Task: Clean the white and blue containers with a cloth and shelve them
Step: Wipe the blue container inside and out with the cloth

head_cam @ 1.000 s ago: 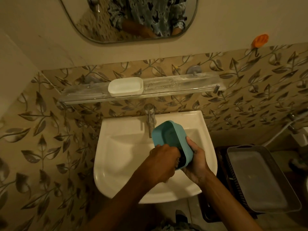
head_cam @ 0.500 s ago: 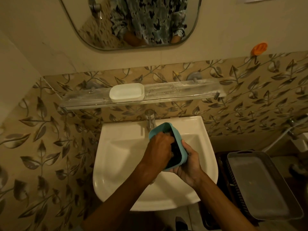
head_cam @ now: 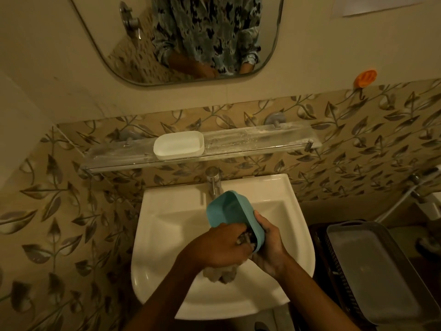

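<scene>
Over the white sink (head_cam: pixel 167 235) I hold the blue container (head_cam: pixel 230 209) tilted on its side, its opening facing left. My right hand (head_cam: pixel 268 244) grips its lower right rim from outside. My left hand (head_cam: pixel 222 247) holds a grey cloth (head_cam: pixel 220 274) bunched in its fingers and presses it into the container's near end; part of the cloth hangs below the hand. The white container (head_cam: pixel 179 145) stands upright on the glass shelf (head_cam: pixel 257 139) above the sink, left of the shelf's middle.
A steel tap (head_cam: pixel 213 180) rises just behind the blue container. A grey tray (head_cam: pixel 372 271) lies on a dark basket (head_cam: pixel 334 271) right of the sink. A mirror (head_cam: pixel 176 37) hangs above, and an orange hook (head_cam: pixel 365 78) sticks to the wall at right.
My left hand with the cloth has slid from deep inside the blue container toward its near end. The camera has tipped up a little.
</scene>
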Motion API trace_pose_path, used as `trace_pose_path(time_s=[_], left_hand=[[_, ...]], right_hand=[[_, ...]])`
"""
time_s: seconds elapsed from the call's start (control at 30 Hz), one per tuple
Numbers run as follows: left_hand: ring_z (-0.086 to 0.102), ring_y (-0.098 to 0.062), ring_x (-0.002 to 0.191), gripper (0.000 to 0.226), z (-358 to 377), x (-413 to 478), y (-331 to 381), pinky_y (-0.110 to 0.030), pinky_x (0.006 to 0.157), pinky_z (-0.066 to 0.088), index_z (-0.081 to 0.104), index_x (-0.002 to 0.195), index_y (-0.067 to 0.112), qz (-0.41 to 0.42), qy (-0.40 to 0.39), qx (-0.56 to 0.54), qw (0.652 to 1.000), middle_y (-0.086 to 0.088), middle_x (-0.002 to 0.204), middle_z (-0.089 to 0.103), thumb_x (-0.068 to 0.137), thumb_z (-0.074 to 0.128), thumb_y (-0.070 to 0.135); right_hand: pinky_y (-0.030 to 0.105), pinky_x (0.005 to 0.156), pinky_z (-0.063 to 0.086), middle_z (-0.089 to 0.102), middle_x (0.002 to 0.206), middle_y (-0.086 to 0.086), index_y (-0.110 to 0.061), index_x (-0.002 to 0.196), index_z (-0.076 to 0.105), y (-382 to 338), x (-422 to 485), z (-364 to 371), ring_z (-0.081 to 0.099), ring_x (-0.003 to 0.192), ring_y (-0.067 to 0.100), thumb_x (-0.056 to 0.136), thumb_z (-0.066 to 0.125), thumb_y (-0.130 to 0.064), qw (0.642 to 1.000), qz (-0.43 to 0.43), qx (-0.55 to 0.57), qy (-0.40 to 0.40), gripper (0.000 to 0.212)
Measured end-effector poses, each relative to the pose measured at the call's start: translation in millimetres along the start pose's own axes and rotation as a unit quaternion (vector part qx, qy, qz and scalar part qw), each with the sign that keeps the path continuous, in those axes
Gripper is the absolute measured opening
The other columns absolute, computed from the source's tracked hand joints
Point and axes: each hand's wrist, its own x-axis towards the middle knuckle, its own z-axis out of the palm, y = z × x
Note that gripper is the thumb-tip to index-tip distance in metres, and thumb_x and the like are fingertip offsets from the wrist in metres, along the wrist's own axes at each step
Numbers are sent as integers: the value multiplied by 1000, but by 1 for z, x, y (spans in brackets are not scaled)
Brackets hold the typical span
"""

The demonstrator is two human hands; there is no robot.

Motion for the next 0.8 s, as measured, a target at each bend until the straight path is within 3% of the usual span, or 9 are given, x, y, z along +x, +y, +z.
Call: trace_pose_path(time_s=[0.17,0.27,0.33,0.43,0.53,0.63,0.7,0.8], left_hand=[[56,-7,106,50,-12,-18,-31,-27,92,50,51,123,28,23,0,-70,997,10,118,57,78,72,31],[61,-13,102,48,-15,-28,-58,-31,89,53,55,115,31,2,25,-160,987,0,115,62,70,72,32],[66,-23,96,45,-22,-32,-81,-37,83,56,60,109,21,-6,42,-248,968,-10,103,68,66,71,31],[69,-20,95,39,-30,-26,-120,-29,75,57,62,107,26,-81,157,-307,935,-2,97,72,71,74,19],[67,-26,91,25,-40,4,-151,-37,77,56,62,90,26,-166,322,-319,876,-4,94,71,77,74,9],[64,-26,88,26,-56,39,-162,-40,74,55,58,87,27,-213,412,-406,788,-9,101,67,77,74,10],[62,-22,85,25,-67,63,-166,-31,64,51,60,96,23,-219,434,-478,732,-9,105,65,78,73,11],[62,-30,95,44,-77,93,-172,-39,70,53,56,121,4,-217,448,-581,644,-16,114,62,80,71,6]], right_hand=[[43,66,59,71,105,20,-10,123,63,0,4,-4,69,87,32,78,56,-49,999,12,10,31,60],[52,68,57,69,113,20,-15,126,59,-5,4,-13,67,95,38,78,52,-51,999,-2,23,41,60],[54,70,56,67,117,21,-15,129,57,-9,3,-22,67,96,39,80,51,-50,998,-8,31,47,61],[54,71,56,64,123,22,-14,131,56,-9,1,-33,67,98,40,81,51,-50,998,-7,45,48,62],[54,71,56,67,118,22,-14,128,59,-5,-1,-37,69,95,40,81,51,-50,998,2,47,47,60],[55,70,57,68,116,23,-11,121,66,1,-2,-35,69,94,41,82,51,-48,997,10,72,30,56],[55,72,57,68,116,23,-11,115,70,3,-4,-32,69,96,41,83,49,-47,996,9,87,16,52],[56,70,56,67,117,24,-11,111,72,7,-7,-28,68,98,43,85,47,-45,994,14,110,3,49]])
